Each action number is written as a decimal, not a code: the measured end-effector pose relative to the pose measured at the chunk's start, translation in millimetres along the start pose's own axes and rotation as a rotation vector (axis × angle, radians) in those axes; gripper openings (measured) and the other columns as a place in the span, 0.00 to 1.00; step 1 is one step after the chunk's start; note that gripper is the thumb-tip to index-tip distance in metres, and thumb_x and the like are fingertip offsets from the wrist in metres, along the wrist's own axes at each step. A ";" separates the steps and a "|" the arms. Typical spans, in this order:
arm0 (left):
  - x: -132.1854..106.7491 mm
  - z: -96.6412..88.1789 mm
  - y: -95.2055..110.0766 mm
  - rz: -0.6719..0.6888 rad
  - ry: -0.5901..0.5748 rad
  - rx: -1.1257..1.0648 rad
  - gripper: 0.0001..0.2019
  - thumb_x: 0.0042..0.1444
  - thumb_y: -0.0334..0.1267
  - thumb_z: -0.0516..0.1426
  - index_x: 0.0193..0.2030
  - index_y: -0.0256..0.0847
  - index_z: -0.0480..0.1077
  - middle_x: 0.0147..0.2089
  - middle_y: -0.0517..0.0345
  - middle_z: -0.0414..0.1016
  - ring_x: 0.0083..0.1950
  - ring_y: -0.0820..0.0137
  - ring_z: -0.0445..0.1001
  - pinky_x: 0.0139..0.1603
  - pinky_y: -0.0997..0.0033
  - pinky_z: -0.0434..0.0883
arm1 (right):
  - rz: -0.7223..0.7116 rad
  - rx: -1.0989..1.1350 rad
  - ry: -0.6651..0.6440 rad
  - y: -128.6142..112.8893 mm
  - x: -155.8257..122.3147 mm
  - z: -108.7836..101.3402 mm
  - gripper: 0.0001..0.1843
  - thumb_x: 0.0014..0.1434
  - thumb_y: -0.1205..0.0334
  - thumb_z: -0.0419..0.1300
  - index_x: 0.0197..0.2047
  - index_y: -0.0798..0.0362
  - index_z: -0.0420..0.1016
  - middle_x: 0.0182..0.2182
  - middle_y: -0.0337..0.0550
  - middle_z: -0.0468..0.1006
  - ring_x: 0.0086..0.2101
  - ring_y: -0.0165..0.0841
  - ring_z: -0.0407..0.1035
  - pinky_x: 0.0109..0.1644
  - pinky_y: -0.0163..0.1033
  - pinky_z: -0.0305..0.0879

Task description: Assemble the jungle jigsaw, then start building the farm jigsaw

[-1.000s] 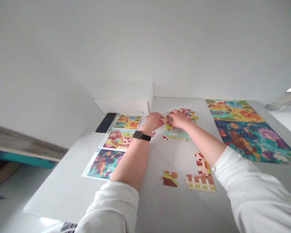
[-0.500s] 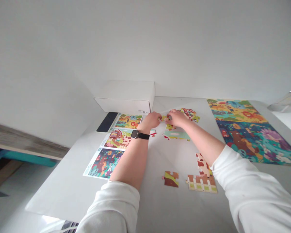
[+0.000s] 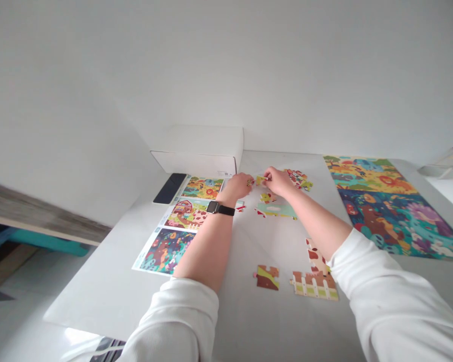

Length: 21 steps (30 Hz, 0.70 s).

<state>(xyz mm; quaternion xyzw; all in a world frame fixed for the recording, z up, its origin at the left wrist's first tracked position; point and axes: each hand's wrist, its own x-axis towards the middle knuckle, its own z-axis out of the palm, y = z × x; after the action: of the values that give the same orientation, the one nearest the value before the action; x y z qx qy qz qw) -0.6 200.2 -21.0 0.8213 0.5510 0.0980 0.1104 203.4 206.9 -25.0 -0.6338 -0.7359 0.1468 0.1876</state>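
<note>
At the far part of the table, my left hand point(image 3: 240, 186), with a dark watch on its wrist, pinches a small patterned puzzle piece point(image 3: 250, 182). Just to the right, my right hand point(image 3: 278, 181) grips a yellow-green puzzle piece point(image 3: 261, 180) by its right side. A small gap shows between the two pieces. Below them lies a loose yellow and red puzzle piece point(image 3: 268, 197), close to a joined pale-green strip of pieces point(image 3: 277, 209). Behind my right hand is a colourful cluster of pieces point(image 3: 298, 177). A red and white piece point(image 3: 240, 206) lies partly hidden by my left wrist.
A white box point(image 3: 196, 162) stands at the back, with a phone point(image 3: 169, 188) and a picture sheet point(image 3: 147, 259) in front. Nearer lie a brown-green piece point(image 3: 268, 277) and a joined cow-and-fence section point(image 3: 314, 285). Two finished-looking pictures point(image 3: 396, 206) lie right.
My right hand has lifted slightly up and right with its piece, so a gap now shows between the two held pieces. My left hand stays nearly in place.
</note>
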 end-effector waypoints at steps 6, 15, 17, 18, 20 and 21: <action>-3.5 -19.1 23.5 0.114 0.129 -0.297 0.19 0.66 0.44 0.63 0.62 0.44 0.79 0.62 0.48 0.81 0.59 0.60 0.80 0.61 0.65 0.75 | -0.076 0.338 0.031 15.0 -13.5 -22.2 0.09 0.62 0.54 0.68 0.43 0.47 0.82 0.37 0.41 0.86 0.38 0.38 0.79 0.44 0.41 0.72; -26.3 -42.8 74.6 0.203 0.121 -0.467 0.14 0.60 0.47 0.68 0.48 0.42 0.82 0.36 0.57 0.83 0.38 0.67 0.78 0.40 0.70 0.69 | -0.024 0.668 0.143 15.9 -71.7 -55.0 0.21 0.55 0.43 0.73 0.42 0.47 0.75 0.34 0.40 0.84 0.36 0.38 0.78 0.43 0.43 0.74; -39.3 -45.9 84.0 0.219 0.133 -0.505 0.14 0.61 0.50 0.67 0.42 0.41 0.80 0.34 0.58 0.81 0.36 0.68 0.75 0.38 0.71 0.66 | -0.008 0.758 0.176 14.9 -91.6 -63.5 0.22 0.58 0.38 0.70 0.42 0.46 0.75 0.34 0.41 0.83 0.36 0.38 0.78 0.42 0.43 0.74; -46.5 -46.9 88.0 0.220 0.141 -0.528 0.16 0.61 0.52 0.66 0.39 0.40 0.80 0.33 0.58 0.81 0.35 0.69 0.74 0.36 0.71 0.65 | 0.004 0.803 0.190 13.7 -102.4 -67.8 0.24 0.60 0.34 0.67 0.42 0.46 0.74 0.35 0.41 0.83 0.36 0.39 0.79 0.42 0.43 0.75; -61.3 -47.5 94.6 0.206 0.156 -0.584 0.19 0.63 0.56 0.64 0.36 0.40 0.78 0.31 0.58 0.79 0.33 0.70 0.72 0.34 0.71 0.64 | 0.015 0.881 0.199 9.8 -125.0 -75.2 0.28 0.61 0.28 0.63 0.43 0.46 0.74 0.37 0.43 0.83 0.38 0.39 0.79 0.44 0.44 0.76; -68.7 -46.7 97.4 0.194 0.158 -0.621 0.21 0.63 0.58 0.63 0.35 0.39 0.78 0.30 0.58 0.79 0.32 0.71 0.71 0.33 0.71 0.63 | 0.008 0.903 0.189 7.4 -136.5 -77.7 0.30 0.60 0.26 0.63 0.42 0.46 0.75 0.37 0.44 0.83 0.39 0.39 0.79 0.45 0.44 0.77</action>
<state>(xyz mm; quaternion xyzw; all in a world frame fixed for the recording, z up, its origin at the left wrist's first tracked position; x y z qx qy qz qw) 46.6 104.1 49.2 0.7868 0.4211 0.3347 0.3027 263.0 71.5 28.3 -0.5023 -0.5754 0.3948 0.5107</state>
